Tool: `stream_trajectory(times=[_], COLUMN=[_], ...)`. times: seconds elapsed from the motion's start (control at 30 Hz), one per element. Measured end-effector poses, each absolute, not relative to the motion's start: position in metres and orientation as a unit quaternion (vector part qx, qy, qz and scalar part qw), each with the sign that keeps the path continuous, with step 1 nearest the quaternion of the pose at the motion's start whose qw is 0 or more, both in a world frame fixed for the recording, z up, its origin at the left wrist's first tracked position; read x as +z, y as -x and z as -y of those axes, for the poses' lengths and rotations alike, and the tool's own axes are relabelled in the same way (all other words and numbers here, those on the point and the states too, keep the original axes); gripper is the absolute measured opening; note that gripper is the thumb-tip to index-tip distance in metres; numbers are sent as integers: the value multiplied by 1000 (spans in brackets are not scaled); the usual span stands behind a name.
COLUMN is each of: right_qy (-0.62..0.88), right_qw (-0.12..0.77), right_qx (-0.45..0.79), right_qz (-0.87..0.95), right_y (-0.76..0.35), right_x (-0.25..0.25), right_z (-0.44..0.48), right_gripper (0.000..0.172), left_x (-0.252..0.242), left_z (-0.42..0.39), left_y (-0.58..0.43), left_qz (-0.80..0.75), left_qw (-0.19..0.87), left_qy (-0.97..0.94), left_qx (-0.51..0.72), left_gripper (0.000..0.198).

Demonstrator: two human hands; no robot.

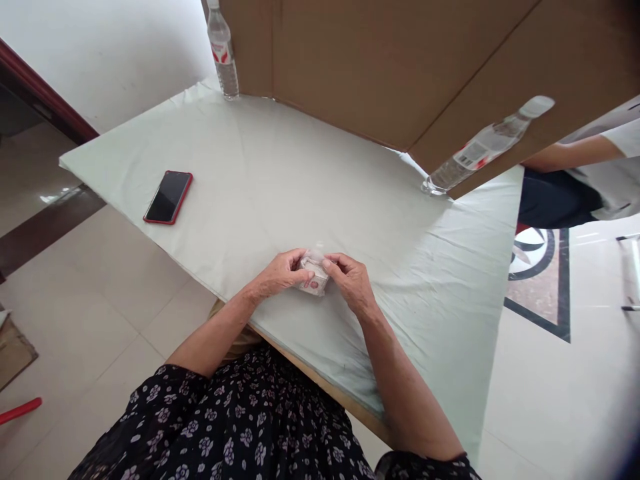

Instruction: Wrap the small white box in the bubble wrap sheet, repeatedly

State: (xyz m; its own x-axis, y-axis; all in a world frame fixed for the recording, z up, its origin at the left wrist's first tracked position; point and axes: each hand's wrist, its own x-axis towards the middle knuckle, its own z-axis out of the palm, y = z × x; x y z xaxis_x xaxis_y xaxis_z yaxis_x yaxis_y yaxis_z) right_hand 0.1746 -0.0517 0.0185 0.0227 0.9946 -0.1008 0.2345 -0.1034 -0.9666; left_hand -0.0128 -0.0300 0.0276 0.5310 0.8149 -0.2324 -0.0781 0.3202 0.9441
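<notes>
Between my two hands, near the front edge of the cloth-covered table (280, 200), is a small white packet with red print in clear plastic wrap (315, 283). My left hand (283, 275) grips its left side, thumb lying across the top. On the right side, my right hand (350, 277) pinches the wrap between thumb and forefinger. A loose bit of clear film stands up at the packet's far end. What exactly is inside the wrap is too small to make out.
A phone in a red case (169, 197) lies at the left. A large cardboard panel (350, 67) stands along the back, with a water bottle (223, 53) at its left and another bottle (485, 150) at its right. Beyond the right side, a person's arm (570, 155) shows.
</notes>
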Motion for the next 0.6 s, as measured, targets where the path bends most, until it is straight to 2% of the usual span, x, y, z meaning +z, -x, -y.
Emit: stream_trajectory(times=[0.13,0.27,0.43,0.6], right_qy=[558,540,547,553], right_qw=[416,421,434,428], right_qx=[499,506,329,157], right_qz=[517,525,636,697], right_y=[-172,-170,-168,-163], right_x=[27,33,33,21], right_z=[31,16,33,61], right_gripper=[33,24,13,17], left_x=[25,23,21,13], left_z=[28,26,26,28], left_y=[15,17,18,18], left_qz=[-374,-360,-366,-435], left_qw=[718,722,685,587], left_qy=[-508,-515,-538,-606], left_qx=[294,290,328,316], left_gripper=[41,37,41,43])
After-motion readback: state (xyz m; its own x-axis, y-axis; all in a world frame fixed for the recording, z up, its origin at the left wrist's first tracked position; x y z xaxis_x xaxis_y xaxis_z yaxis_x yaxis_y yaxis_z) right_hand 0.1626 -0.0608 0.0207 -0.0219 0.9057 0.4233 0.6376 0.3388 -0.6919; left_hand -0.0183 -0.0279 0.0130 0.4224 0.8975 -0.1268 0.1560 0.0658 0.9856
